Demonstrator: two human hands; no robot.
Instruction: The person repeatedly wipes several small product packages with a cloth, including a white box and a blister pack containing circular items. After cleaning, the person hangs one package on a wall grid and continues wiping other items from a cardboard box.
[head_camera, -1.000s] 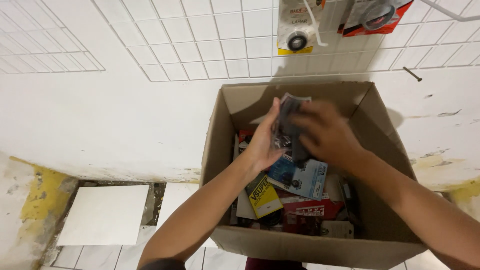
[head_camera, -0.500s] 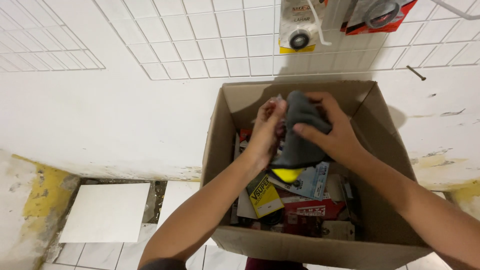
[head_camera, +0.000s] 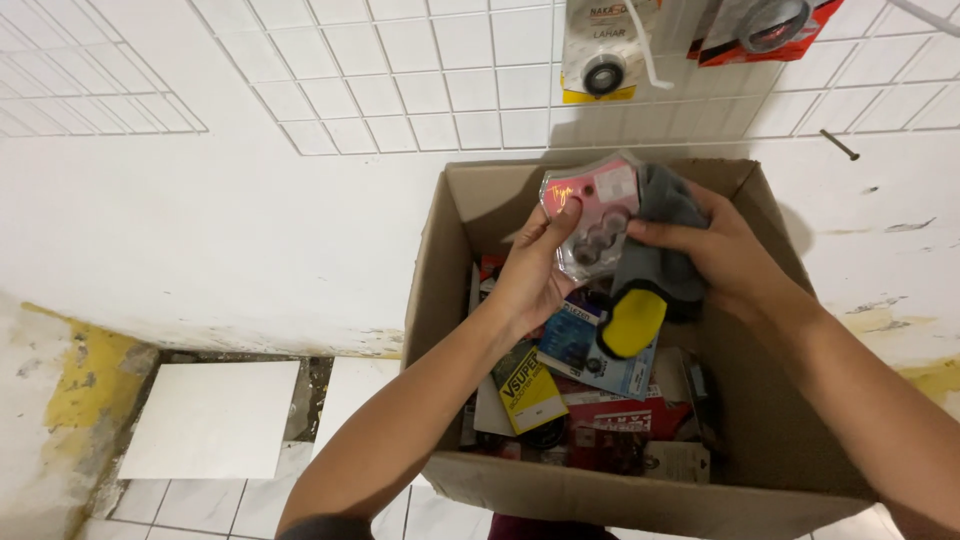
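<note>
Cardboard is forming the open brown box (head_camera: 450, 300) that is standing on the floor against a white wall, its flaps folded outward and its inside crowded with packaged goods. Both hands are working just above that clutter, near the box's far wall. The left hand (head_camera: 535, 270) is gripping a pink blister pack (head_camera: 592, 215) from its lower left side, thumb pressing on the clear plastic front and the other fingers closed behind it, so the pack is standing nearly upright and tilting slightly to the left. Round dark parts are showing through the plastic in the pack's lower half. The right hand (head_camera: 725, 255) is clamping a grey cloth (head_camera: 665, 240) against the pack's right edge, fingers wrapped over the fabric; the cloth is hanging down into the box and is ending in a yellow patch (head_camera: 632, 322) that is resting just over the goods below.

Under the hands, a blue card pack (head_camera: 575, 345) is lying flat, a yellow and black pack (head_camera: 528, 388) is leaning against the left side, and a red pack (head_camera: 625, 425) is lying toward the near wall, with darker items piled around them and too jumbled to tell apart.

On the white wire grid (head_camera: 400, 80) above the box, a white and yellow carded item (head_camera: 603, 50) and a red carded item (head_camera: 765, 25) are hanging side by side. A loose white tile (head_camera: 215, 420) is lying on the floor, well apart to the left of the box.
</note>
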